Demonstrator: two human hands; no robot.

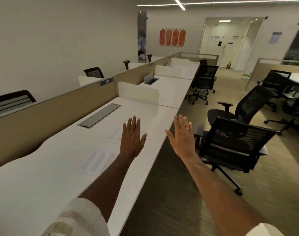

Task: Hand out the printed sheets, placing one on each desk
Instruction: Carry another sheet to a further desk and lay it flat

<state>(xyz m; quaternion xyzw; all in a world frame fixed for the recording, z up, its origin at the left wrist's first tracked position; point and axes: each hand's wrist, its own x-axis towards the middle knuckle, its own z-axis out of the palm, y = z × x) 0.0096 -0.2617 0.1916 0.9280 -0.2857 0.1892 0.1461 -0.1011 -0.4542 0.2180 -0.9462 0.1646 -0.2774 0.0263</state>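
left hand flat, holding nothing | right hand flat, holding nothing | 2 printed sheets on desk

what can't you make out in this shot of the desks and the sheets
- Text on the near sheet: head view, print too small and blurred to read.
- Far sheet: its right part is hidden behind the left hand.
- Desks beyond the white divider: the divider hides part of the next desk; no sheet can be confirmed there.
- Blue label on the partition: too small to read.
- Right hand: open, over the desk edge; height unclear.
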